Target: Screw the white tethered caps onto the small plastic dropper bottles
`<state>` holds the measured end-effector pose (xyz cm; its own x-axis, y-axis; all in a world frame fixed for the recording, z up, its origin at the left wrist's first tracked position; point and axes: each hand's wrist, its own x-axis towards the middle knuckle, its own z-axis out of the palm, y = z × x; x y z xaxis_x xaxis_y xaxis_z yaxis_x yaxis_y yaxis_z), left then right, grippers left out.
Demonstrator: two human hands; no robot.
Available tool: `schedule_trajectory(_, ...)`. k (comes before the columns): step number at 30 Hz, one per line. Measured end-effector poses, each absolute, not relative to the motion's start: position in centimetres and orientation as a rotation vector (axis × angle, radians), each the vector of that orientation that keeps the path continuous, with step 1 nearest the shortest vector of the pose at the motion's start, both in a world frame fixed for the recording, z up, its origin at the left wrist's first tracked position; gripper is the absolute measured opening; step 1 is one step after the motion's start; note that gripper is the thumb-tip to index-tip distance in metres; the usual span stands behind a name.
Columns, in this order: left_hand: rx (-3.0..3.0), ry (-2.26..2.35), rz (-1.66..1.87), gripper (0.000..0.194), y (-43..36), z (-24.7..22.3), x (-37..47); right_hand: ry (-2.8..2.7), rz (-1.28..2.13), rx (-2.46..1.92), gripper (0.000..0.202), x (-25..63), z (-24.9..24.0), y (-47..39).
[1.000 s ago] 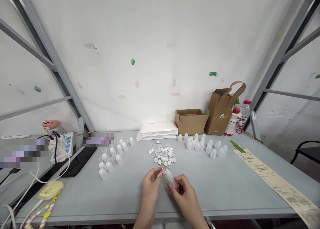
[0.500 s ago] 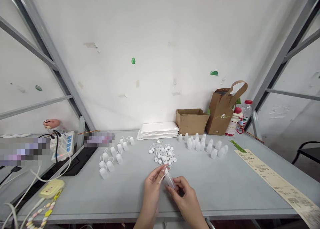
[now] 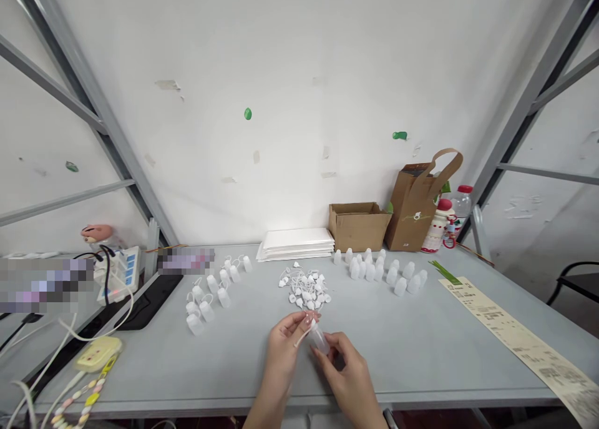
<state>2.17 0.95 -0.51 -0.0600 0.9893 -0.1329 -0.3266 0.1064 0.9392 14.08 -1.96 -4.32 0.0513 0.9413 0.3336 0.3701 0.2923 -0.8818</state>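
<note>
Near the front middle of the grey table, my right hand [image 3: 345,361] grips a small translucent bottle [image 3: 319,340] by its lower body, tilted with its top toward the left. The fingers of my left hand [image 3: 289,338] pinch a white cap [image 3: 313,323] at the bottle's top; a thin loop hangs from the cap. Just beyond my hands lies a pile of white caps with loops [image 3: 309,288]. Bottles with looped caps [image 3: 211,284] stand in a group at the left. Bottles without loops [image 3: 369,271] stand at the right.
Behind the caps lie stacked white sheets [image 3: 297,244], an open cardboard box [image 3: 358,229] and a brown bag [image 3: 407,220]. Drink bottles [image 3: 437,226] stand beside the bag. A long paper strip [image 3: 505,329] lies right; a power strip [image 3: 122,273] and cables lie left.
The view has shifted very slightly. Both hands remain on the bottle and cap, with only a tiny movement of the fingers.
</note>
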Motion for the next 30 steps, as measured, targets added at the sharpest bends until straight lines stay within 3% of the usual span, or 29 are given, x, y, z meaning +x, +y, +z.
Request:
schedule_trajectory(12,0.878,1.065,1.317,0.026,1.00,-0.16,1.50,-1.443,1.092,-1.130,0.020,14.48,-3.90,-1.59)
schedule_trajectory(22,0.814,1.128,1.382,0.022,0.87,-0.30,2.42,-1.527,0.645,-1.237,0.015,14.15,-4.53,-1.78)
schedule_trajectory(30,0.840,1.177,1.393,0.021,0.91,0.08,2.23,-1.529,0.515,-1.199,0.016,13.94,-4.52,-2.09)
